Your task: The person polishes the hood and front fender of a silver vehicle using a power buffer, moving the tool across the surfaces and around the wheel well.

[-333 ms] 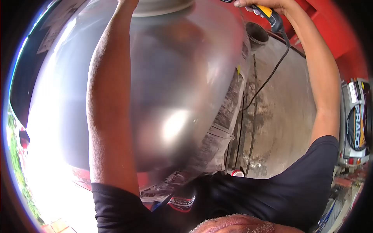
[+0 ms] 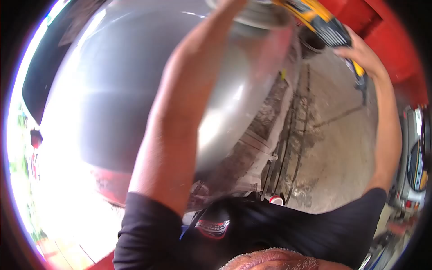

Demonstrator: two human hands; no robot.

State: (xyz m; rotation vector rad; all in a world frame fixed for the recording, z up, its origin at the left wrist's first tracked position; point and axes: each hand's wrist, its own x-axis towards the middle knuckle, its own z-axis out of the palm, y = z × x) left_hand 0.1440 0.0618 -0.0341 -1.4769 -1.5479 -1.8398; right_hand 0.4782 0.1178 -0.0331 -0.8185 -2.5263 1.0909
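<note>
My right hand [image 2: 363, 56] is wrapped around the rear handle of a yellow and black power polisher [image 2: 330, 31] at the upper right. The polisher's round pale pad [image 2: 265, 18] lies against a shiny silver-grey car panel [image 2: 121, 90], near its far right side. My left forearm reaches across the panel. The wrist of my left hand [image 2: 231, 5] is at the top edge by the pad, with its fingers out of view. A dark cord hangs from the handle, blurred.
Newspaper masking [image 2: 243, 157] lines the panel's right edge. Beyond lies a stained concrete floor [image 2: 342, 139] with a red and white container [image 2: 276, 200] near my body. A dark round opening [image 2: 311, 41] sits below the polisher. A red surface [image 2: 407, 67] and parked vehicle [image 2: 411, 153] stand right.
The polisher and both hands have moved right across the panel, and more of the polisher's body shows. My left forearm now slants to the right.
</note>
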